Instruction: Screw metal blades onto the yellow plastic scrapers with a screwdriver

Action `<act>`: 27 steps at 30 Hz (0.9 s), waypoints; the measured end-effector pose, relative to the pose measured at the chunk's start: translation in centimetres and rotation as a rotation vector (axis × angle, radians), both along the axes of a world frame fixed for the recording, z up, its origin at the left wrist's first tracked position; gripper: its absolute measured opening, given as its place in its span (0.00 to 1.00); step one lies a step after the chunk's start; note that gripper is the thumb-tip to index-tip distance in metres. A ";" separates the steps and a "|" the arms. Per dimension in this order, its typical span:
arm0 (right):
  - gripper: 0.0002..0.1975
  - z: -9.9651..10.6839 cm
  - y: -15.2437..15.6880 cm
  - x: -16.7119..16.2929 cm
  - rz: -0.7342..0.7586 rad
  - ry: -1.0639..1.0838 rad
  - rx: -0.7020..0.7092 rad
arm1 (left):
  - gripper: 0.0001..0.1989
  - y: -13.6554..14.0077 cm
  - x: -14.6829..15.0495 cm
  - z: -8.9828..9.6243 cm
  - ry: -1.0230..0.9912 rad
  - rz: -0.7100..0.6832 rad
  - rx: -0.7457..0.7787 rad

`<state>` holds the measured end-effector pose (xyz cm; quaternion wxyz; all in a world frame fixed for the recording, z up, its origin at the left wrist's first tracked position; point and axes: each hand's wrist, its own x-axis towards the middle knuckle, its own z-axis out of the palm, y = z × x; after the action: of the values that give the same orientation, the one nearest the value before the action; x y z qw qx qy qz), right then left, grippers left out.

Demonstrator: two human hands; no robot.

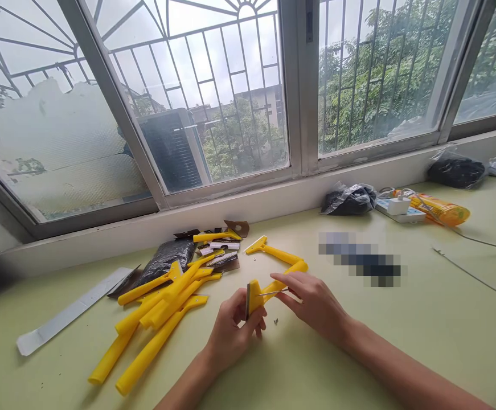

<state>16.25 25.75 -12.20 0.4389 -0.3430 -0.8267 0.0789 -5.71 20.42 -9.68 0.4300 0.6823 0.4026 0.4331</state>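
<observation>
Pinched in my left hand (233, 326) is the head of a yellow scraper (255, 297), its blade edge facing left and its handle slanting up to the right. My right hand (316, 300) closes its thumb and fingers on a thin metal rod-like tool (280, 291), whose tip meets the scraper head; its exact kind is unclear. Right behind lies another yellow scraper (278, 254), partly overlapped by the held one's handle. Small metal bits (275, 321) rest on the table beside my left fingers. Several yellow scrapers (164, 307) are heaped to the left.
On the green table (359, 364), a black plastic packet (171, 259) and card pieces (224, 261) lie behind the heap. A white strip (70, 313) is far left. Toward the window are bagged dark items (348, 199), a power strip (401, 210), an orange package (446, 209) and cables (478, 279).
</observation>
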 end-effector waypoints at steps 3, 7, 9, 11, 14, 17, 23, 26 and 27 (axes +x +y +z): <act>0.08 -0.2 0.2 0.0 -0.011 0.034 -0.019 | 0.14 0.0 0.0 0.2 -0.039 -0.054 -0.002; 0.09 0.0 0.7 0.3 -0.103 0.182 -0.076 | 0.21 0.1 -0.3 0.4 0.105 0.071 0.106; 0.08 0.2 0.9 0.5 -0.134 0.273 -0.108 | 0.21 0.1 -0.3 0.5 0.205 0.125 0.123; 0.07 0.5 1.0 0.7 -0.140 0.362 -0.141 | 0.20 0.1 -0.1 0.4 0.341 0.097 0.143; 0.11 0.8 0.9 0.7 -0.146 0.490 -0.193 | 0.20 0.0 0.2 0.2 0.548 0.039 0.208; 0.16 0.9 0.6 0.5 -0.137 0.596 -0.257 | 0.14 -0.1 0.5 0.0 0.639 0.038 0.254; 0.19 1.1 0.6 0.5 -0.076 0.766 -0.431 | 0.12 -0.1 0.7 0.0 0.662 0.047 0.271; 0.19 1.0 1.0 0.6 -0.019 0.784 -0.563 | 0.12 -0.1 0.6 -0.2 0.674 0.048 0.281; 0.19 0.9 1.1 0.6 0.005 0.784 -0.604 | 0.12 0.0 0.6 -0.2 0.679 0.047 0.286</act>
<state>16.89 26.83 -11.26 0.5975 -0.3975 -0.5405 0.4391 -5.11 20.39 -9.87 0.1620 0.8308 0.4733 0.2439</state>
